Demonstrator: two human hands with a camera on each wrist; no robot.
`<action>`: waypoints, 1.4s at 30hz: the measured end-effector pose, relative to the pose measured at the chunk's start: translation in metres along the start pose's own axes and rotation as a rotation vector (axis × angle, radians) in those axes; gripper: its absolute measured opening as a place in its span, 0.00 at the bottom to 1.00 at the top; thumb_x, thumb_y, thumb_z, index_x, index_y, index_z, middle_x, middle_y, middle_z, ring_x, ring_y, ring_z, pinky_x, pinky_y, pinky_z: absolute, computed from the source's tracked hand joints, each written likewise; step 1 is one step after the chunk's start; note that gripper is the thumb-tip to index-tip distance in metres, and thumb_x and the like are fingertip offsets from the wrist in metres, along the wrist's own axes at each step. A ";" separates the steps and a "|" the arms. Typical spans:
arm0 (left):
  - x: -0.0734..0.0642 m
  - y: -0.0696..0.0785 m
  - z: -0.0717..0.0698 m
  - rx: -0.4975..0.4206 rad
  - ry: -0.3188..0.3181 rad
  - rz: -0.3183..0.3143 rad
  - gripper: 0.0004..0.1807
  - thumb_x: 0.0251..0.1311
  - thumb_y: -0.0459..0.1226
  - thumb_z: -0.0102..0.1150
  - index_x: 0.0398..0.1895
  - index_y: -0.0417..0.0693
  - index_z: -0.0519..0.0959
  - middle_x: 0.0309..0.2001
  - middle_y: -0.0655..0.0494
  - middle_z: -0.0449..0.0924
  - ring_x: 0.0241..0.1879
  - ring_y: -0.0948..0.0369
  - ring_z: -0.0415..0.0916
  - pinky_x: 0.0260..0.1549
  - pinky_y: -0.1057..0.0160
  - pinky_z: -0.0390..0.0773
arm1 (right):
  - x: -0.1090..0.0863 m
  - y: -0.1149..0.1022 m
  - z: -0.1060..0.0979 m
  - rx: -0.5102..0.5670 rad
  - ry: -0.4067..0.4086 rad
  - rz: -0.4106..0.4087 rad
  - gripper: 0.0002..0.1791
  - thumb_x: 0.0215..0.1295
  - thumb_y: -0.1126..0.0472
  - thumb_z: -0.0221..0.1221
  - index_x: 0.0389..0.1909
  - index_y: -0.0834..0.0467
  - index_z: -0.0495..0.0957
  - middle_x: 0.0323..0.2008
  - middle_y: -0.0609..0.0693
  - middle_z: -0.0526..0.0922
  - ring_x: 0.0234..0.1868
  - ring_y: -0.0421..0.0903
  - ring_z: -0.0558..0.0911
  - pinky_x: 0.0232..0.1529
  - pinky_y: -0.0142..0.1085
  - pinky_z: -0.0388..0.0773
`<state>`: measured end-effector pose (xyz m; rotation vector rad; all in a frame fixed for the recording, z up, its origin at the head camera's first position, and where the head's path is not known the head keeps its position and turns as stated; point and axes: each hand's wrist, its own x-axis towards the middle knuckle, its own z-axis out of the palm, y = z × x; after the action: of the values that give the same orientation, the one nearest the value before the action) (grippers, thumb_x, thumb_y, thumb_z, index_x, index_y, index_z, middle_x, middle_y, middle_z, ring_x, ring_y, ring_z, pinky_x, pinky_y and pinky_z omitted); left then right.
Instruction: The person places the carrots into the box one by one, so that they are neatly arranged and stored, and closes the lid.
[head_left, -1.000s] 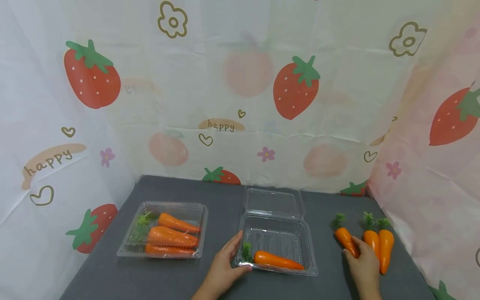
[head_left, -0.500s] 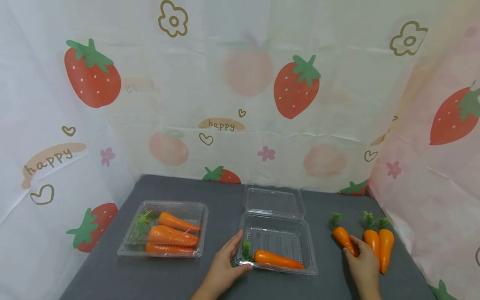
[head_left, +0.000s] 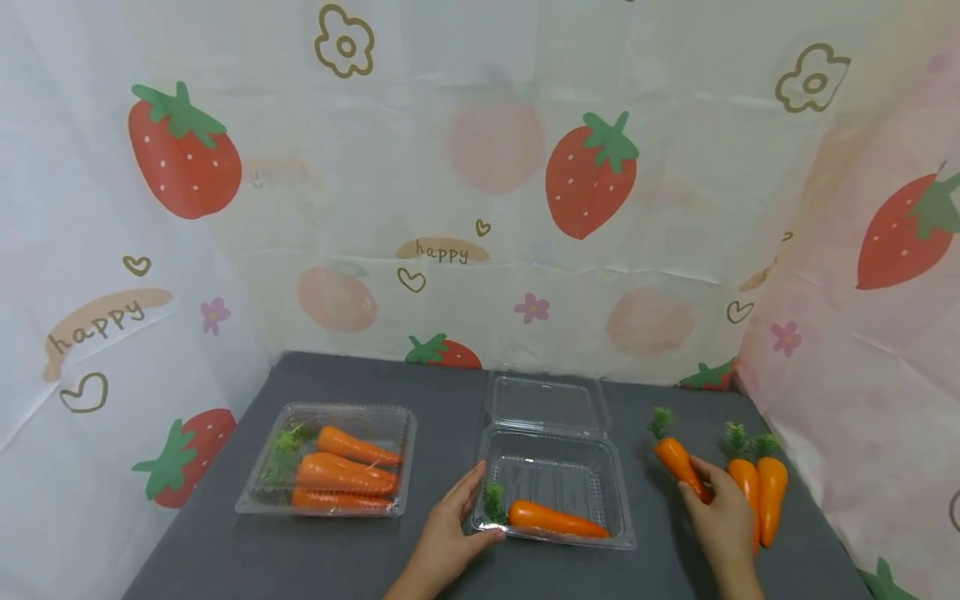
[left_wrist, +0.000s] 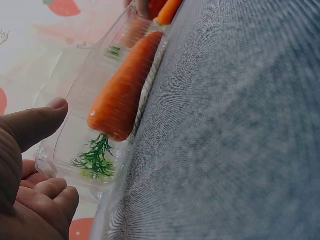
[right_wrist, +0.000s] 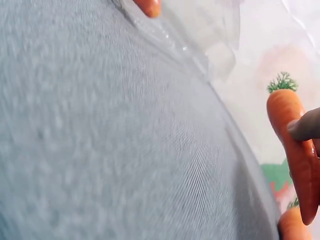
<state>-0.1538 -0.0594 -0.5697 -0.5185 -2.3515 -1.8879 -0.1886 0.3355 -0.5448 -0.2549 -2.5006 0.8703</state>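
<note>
My right hand [head_left: 722,512] holds an orange toy carrot [head_left: 672,458] with a green leafy top. In the right wrist view, the thumb presses on the side of this carrot [right_wrist: 282,112], which is raised off the table. Two more carrots [head_left: 772,500] lie just right of that hand, one partly hidden by it. At the middle, my left hand [head_left: 444,537] grips the front left corner of a clear plastic container [head_left: 628,521], with the thumb at its front. Inside, one carrot [head_left: 555,518] lies along the front wall, leaves to the left.
The container's hinged lid [head_left: 547,406] lies back, toward the patterned curtain [head_left: 510,275]. A closed clear box [head_left: 408,433] with several carrots in it stands on the left of the grey table [head_left: 330,567]. Curtain also hangs at both sides.
My right hand has lifted the carrot off the table and shifted it slightly left and away from the other two. The left hand and the container have stayed in place.
</note>
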 end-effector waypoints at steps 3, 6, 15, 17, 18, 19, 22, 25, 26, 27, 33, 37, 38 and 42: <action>0.000 0.000 0.000 0.003 0.004 -0.001 0.53 0.46 0.31 0.81 0.77 0.39 0.63 0.78 0.45 0.61 0.73 0.45 0.63 0.69 0.47 0.69 | 0.001 -0.007 0.000 0.025 0.014 -0.046 0.25 0.59 0.66 0.73 0.58 0.62 0.83 0.50 0.60 0.86 0.46 0.56 0.84 0.37 0.19 0.71; 0.000 0.000 0.001 0.005 0.005 -0.005 0.53 0.46 0.31 0.81 0.77 0.39 0.63 0.78 0.45 0.61 0.74 0.45 0.62 0.69 0.48 0.69 | 0.001 -0.011 0.000 0.057 0.035 -0.092 0.24 0.57 0.69 0.74 0.57 0.62 0.83 0.49 0.60 0.87 0.45 0.57 0.85 0.37 0.10 0.66; 0.001 0.002 0.000 0.009 0.000 -0.004 0.53 0.46 0.31 0.81 0.77 0.39 0.63 0.77 0.45 0.62 0.74 0.45 0.62 0.68 0.48 0.69 | -0.002 -0.027 -0.001 0.105 -0.013 -0.207 0.24 0.58 0.71 0.73 0.57 0.62 0.83 0.51 0.59 0.86 0.45 0.58 0.85 0.40 0.06 0.67; 0.001 0.003 0.000 0.003 -0.002 -0.001 0.53 0.46 0.31 0.81 0.77 0.38 0.63 0.77 0.44 0.61 0.74 0.45 0.62 0.69 0.48 0.69 | -0.003 -0.031 -0.001 0.113 -0.029 -0.231 0.24 0.58 0.71 0.72 0.58 0.61 0.83 0.51 0.58 0.86 0.46 0.56 0.84 0.41 0.06 0.67; 0.001 0.003 0.000 0.001 -0.004 -0.001 0.53 0.46 0.31 0.81 0.77 0.38 0.63 0.78 0.44 0.61 0.73 0.45 0.63 0.69 0.48 0.69 | -0.004 -0.033 0.000 0.113 -0.036 -0.242 0.24 0.59 0.71 0.72 0.58 0.61 0.83 0.51 0.58 0.86 0.47 0.54 0.84 0.41 0.07 0.68; 0.001 0.003 0.000 -0.002 -0.006 0.000 0.53 0.46 0.30 0.80 0.77 0.38 0.62 0.78 0.44 0.61 0.73 0.45 0.63 0.69 0.48 0.69 | -0.004 -0.035 0.000 0.113 -0.038 -0.251 0.24 0.58 0.71 0.72 0.58 0.60 0.83 0.52 0.57 0.86 0.47 0.53 0.84 0.41 0.07 0.69; 0.001 0.002 0.000 -0.009 -0.010 0.000 0.53 0.47 0.31 0.80 0.78 0.38 0.62 0.78 0.43 0.61 0.73 0.44 0.63 0.69 0.48 0.68 | -0.005 -0.040 0.001 0.123 -0.048 -0.276 0.25 0.59 0.71 0.72 0.58 0.59 0.83 0.52 0.56 0.86 0.47 0.52 0.84 0.41 0.09 0.72; 0.001 0.002 0.000 -0.011 -0.011 -0.004 0.53 0.47 0.30 0.80 0.78 0.38 0.62 0.78 0.42 0.60 0.73 0.44 0.63 0.69 0.49 0.67 | -0.007 -0.047 0.003 0.138 -0.065 -0.288 0.25 0.59 0.71 0.72 0.58 0.58 0.83 0.52 0.55 0.85 0.47 0.52 0.84 0.41 0.11 0.74; 0.001 0.002 0.000 -0.011 -0.011 -0.004 0.53 0.47 0.31 0.80 0.78 0.38 0.62 0.78 0.42 0.60 0.73 0.44 0.63 0.69 0.49 0.67 | -0.007 -0.050 0.003 0.141 -0.072 -0.290 0.25 0.59 0.71 0.72 0.59 0.58 0.83 0.53 0.55 0.85 0.47 0.52 0.84 0.42 0.11 0.74; 0.001 0.001 0.000 -0.011 -0.011 -0.005 0.53 0.47 0.31 0.80 0.77 0.38 0.62 0.78 0.42 0.60 0.73 0.44 0.62 0.69 0.50 0.67 | -0.007 -0.052 0.004 0.141 -0.078 -0.292 0.25 0.59 0.71 0.72 0.59 0.58 0.83 0.53 0.55 0.85 0.47 0.52 0.84 0.42 0.12 0.75; 0.001 0.000 0.001 -0.010 -0.004 -0.004 0.53 0.46 0.30 0.81 0.77 0.38 0.62 0.78 0.44 0.61 0.74 0.45 0.62 0.69 0.51 0.68 | -0.010 -0.065 0.008 0.151 -0.114 -0.332 0.26 0.58 0.71 0.72 0.59 0.57 0.83 0.53 0.53 0.85 0.47 0.51 0.85 0.41 0.25 0.85; 0.001 0.000 0.001 -0.019 -0.003 -0.005 0.53 0.46 0.30 0.80 0.77 0.38 0.62 0.78 0.43 0.61 0.74 0.45 0.62 0.70 0.52 0.68 | -0.011 -0.073 0.012 0.185 -0.152 -0.372 0.26 0.57 0.72 0.73 0.57 0.57 0.83 0.52 0.52 0.86 0.47 0.51 0.85 0.40 0.31 0.88; 0.001 0.000 0.001 -0.019 -0.001 -0.003 0.53 0.45 0.30 0.81 0.77 0.37 0.62 0.78 0.43 0.61 0.74 0.45 0.62 0.70 0.52 0.68 | -0.012 -0.075 0.012 0.192 -0.163 -0.382 0.26 0.57 0.72 0.73 0.57 0.57 0.83 0.52 0.52 0.86 0.47 0.51 0.85 0.41 0.32 0.88; 0.002 0.000 0.001 -0.023 0.002 0.006 0.53 0.46 0.29 0.80 0.77 0.37 0.62 0.77 0.42 0.61 0.74 0.45 0.62 0.70 0.52 0.67 | -0.013 -0.082 0.015 0.212 -0.199 -0.410 0.25 0.56 0.73 0.73 0.56 0.58 0.84 0.52 0.53 0.86 0.48 0.52 0.85 0.42 0.34 0.88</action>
<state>-0.1553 -0.0578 -0.5693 -0.5257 -2.3266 -1.9147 -0.1862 0.2590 -0.5089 0.4199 -2.4767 1.0100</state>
